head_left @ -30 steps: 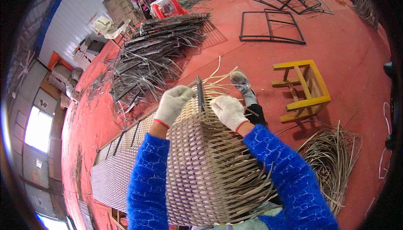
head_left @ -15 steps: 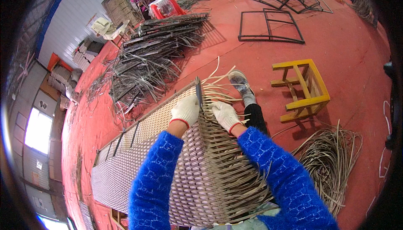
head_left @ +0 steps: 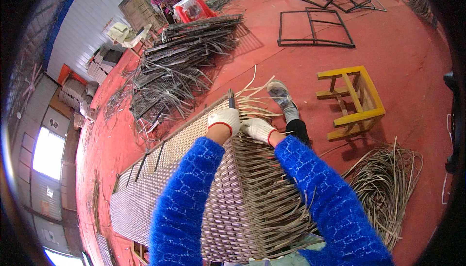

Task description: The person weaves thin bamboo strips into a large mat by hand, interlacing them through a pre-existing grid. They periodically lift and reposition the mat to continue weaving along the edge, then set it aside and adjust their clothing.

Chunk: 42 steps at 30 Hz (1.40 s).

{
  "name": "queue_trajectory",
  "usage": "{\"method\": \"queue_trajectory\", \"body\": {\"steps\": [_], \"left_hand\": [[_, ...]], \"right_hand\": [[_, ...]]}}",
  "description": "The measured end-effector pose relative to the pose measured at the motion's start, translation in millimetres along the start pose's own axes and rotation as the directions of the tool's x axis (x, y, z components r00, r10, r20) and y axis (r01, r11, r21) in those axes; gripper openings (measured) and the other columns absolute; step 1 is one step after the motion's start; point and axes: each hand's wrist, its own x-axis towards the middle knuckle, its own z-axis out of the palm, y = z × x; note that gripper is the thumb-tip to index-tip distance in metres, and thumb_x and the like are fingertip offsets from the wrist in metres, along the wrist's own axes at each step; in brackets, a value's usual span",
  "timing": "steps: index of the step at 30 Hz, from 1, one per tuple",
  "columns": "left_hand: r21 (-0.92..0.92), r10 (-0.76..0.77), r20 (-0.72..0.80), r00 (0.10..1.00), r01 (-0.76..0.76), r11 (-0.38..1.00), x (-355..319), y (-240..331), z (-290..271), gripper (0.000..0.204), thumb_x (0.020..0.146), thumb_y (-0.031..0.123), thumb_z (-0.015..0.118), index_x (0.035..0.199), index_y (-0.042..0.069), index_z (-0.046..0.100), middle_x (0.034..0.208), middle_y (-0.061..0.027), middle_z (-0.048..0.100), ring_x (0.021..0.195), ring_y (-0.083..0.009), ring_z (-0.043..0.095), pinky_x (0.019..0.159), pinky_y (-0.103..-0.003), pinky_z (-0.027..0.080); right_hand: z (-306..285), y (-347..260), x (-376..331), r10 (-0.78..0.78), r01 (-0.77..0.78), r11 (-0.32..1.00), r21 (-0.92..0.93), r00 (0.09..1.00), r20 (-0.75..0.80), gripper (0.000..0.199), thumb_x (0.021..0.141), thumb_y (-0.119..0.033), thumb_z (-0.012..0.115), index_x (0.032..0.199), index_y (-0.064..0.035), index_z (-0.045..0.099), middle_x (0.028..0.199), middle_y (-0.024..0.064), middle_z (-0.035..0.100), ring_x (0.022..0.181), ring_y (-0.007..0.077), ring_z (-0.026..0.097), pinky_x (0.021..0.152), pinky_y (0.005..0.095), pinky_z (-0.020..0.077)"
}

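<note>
A woven wicker panel [head_left: 225, 212] lies in front of me, its weave pale towards the far end and purplish-brown nearer. Loose strips [head_left: 272, 203] fan out along its right edge. My left hand [head_left: 224, 119], in a white knitted glove with a red cuff, is closed over that edge near the far corner. From beyond its fingers a dark flat bar [head_left: 231, 100] sticks up. My right hand [head_left: 258, 130], gloved alike, sits close beside it with curled fingers among the strip ends. What either hand grips is hidden by the gloves.
A yellow wooden stool [head_left: 361, 102] lies on its side to the right, above a coil of wicker strips [head_left: 386, 188]. Dark woven pieces [head_left: 182, 64] are piled at far left. Black metal frames [head_left: 315, 41] rest on the red floor. My shoe [head_left: 280, 95] is beyond the panel.
My left hand has moved right, onto the dark bar and closer to my right hand, hiding the bar's lower part. The right hand has shifted slightly; the view has moved a little.
</note>
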Motion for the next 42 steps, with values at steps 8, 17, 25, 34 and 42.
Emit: {"method": "queue_trajectory", "body": {"steps": [8,17,25,34,42], "left_hand": [[-0.078,-0.117,0.013,0.993,0.118,0.990,-8,17,-7,0.029,0.086,0.019,0.057,0.106,0.004,0.071,0.107,-0.0186,0.070,0.100,-0.0358,0.067,0.080,-0.046,0.053],[-0.001,-0.111,0.020,0.994,0.111,0.994,-1,33,4,0.025,0.083,0.020,0.062,0.099,0.005,0.073,0.098,-0.0168,0.072,0.089,-0.0354,0.070,0.067,-0.049,0.055],[0.266,0.308,-0.483,0.820,-0.198,0.944,-22,36,17,0.019,0.082,0.020,0.059,0.079,0.006,0.072,0.079,-0.0107,0.068,0.078,-0.0312,0.067,0.068,-0.045,0.052],[-0.141,-0.094,-0.307,0.947,0.052,0.989,-57,-36,22,0.019,0.084,0.016,0.058,0.097,0.010,0.071,0.099,-0.0159,0.069,0.092,-0.0331,0.067,0.082,-0.048,0.052],[-0.489,-0.092,-0.490,0.867,-0.186,0.852,-62,-12,71,0.026,0.090,0.010,0.051,0.105,0.019,0.069,0.107,-0.0111,0.063,0.102,-0.0335,0.060,0.086,-0.045,0.049]], "right_hand": [[8,6,1,-0.060,0.061,0.996,0.063,0.998,-0.023,0.037,0.096,-0.031,0.041,0.111,-0.0059,0.063,0.103,0.0216,0.066,0.095,0.0409,0.062,0.082,0.0458,0.0475],[0,2,-9,0.059,-0.064,0.982,0.179,0.998,0.030,0.038,0.095,-0.030,0.044,0.115,-0.0029,0.061,0.109,0.0249,0.064,0.099,0.0403,0.062,0.087,0.0421,0.0474],[23,31,-5,0.285,-0.285,0.955,0.084,0.958,0.016,0.025,0.084,-0.023,0.061,0.096,-0.0041,0.071,0.097,0.0191,0.071,0.093,0.0346,0.068,0.077,0.0429,0.0538],[-36,27,-76,0.583,-0.640,0.719,-0.269,0.767,-0.268,0.021,0.083,-0.021,0.056,0.093,-0.0133,0.073,0.094,0.0155,0.070,0.089,0.0353,0.068,0.075,0.0466,0.0534],[-75,-6,-105,0.624,-0.674,0.727,-0.130,0.728,-0.282,0.029,0.087,-0.030,0.053,0.109,-0.0179,0.069,0.106,0.0161,0.068,0.100,0.0358,0.064,0.086,0.0456,0.0499]]}}
